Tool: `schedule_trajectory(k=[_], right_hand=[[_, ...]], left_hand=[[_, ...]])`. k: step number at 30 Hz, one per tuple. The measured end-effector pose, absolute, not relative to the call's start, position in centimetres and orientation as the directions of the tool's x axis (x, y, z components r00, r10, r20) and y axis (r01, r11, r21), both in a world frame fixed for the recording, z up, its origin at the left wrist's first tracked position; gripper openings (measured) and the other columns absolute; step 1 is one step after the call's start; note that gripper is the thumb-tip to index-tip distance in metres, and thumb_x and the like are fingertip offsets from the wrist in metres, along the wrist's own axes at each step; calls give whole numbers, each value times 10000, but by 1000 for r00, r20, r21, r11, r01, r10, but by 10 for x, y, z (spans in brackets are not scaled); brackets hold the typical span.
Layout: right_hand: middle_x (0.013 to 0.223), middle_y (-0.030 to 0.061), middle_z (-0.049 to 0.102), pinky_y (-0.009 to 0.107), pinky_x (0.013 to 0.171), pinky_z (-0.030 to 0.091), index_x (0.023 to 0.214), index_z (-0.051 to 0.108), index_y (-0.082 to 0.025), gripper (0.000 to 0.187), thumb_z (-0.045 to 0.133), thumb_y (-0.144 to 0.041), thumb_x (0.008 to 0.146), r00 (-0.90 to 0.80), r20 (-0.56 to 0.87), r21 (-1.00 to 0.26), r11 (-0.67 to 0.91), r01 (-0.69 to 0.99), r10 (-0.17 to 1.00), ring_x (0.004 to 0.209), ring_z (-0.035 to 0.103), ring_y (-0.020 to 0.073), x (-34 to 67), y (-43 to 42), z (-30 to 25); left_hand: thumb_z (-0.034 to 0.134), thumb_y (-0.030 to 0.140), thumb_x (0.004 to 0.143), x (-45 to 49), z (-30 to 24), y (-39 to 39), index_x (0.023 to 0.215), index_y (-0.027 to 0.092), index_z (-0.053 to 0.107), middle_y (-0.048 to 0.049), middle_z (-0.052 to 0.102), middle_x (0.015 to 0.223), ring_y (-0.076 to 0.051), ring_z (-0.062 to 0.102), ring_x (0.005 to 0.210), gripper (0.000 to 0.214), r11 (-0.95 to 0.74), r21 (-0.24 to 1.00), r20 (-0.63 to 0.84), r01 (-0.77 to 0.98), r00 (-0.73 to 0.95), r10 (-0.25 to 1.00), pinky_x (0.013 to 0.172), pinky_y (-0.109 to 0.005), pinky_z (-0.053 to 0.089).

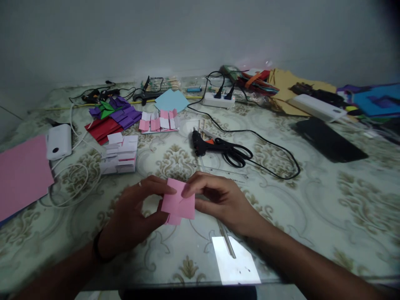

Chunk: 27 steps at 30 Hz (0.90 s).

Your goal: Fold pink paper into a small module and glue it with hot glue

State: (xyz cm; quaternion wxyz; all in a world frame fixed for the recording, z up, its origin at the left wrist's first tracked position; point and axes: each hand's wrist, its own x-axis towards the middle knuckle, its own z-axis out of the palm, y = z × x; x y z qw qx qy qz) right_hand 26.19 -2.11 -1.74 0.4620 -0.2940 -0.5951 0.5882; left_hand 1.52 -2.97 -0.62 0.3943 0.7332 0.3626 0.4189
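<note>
- near the front edge of the table (312,216), at the middle of the view, a small folded pink paper (178,203) sits between both hands, lifted just off the glass top.
- the left hand (134,212) is at the paper's 9 o'clock, the right hand (218,198) at its 3 o'clock; both touch it.
- at 12 o'clock from the paper lie a black glue gun (200,143) and black scissors (236,153), touching each other, with a black cord (281,156) looping off toward 2 o'clock.
- at 10 o'clock sits a stack of white folded pieces (120,155); further out are pink-and-white folded pieces (159,121) and purple and red folded papers (112,118).
- at 9 o'clock, well apart, a large pink sheet (21,175) lies at the table's edge, with a white power bank (58,141) and a white cable (75,183) near it.
- at 1 o'clock, far back, is a white power strip (218,100); at 2 o'clock a black flat device (328,139).
- at 5 o'clock a thin metal rod (227,241) lies just under the right wrist; nothing sits between hands and paper.
- left hand: fingers curled, thumb and fingertips pinching the paper's left edge.
- right hand: half closed, forefinger pressing the paper's top, thumb below it.
</note>
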Motion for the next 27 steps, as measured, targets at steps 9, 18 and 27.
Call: schedule_trajectory(k=[9, 18, 27], right_hand=[[990, 60, 803, 319, 845, 643, 914, 843, -230, 171, 896, -393, 920, -372, 104, -970, 12, -241, 923, 917, 767, 183, 259, -21, -16], [918, 30, 796, 296, 816, 637, 916, 822, -220, 86, 890, -262, 887, -395, 32, -967, -71, -244, 918, 874, 762, 166, 261, -19, -16], [868, -7, 795, 240, 748, 574, 914, 807, -220, 111, 895, -213, 846, -368, -64, -932, -188, -310, 928, 771, 723, 116, 253, -20, -22]], left_hand=[[813, 158, 908, 20, 0, -28, 965, 273, 856, -32, 803, 990, -197, 756, 876, 136, -467, 851, 376, 238, 344, 860, 786, -291, 583], [798, 170, 882, 16, -5, -27, 1059, 280, 827, -15, 829, 977, -200, 767, 900, 210, -383, 880, 288, 281, 324, 901, 824, -286, 588], [775, 67, 843, 23, -2, -28, 905, 290, 836, 25, 841, 881, -163, 778, 795, 239, -418, 848, 348, 327, 252, 903, 760, -262, 615]])
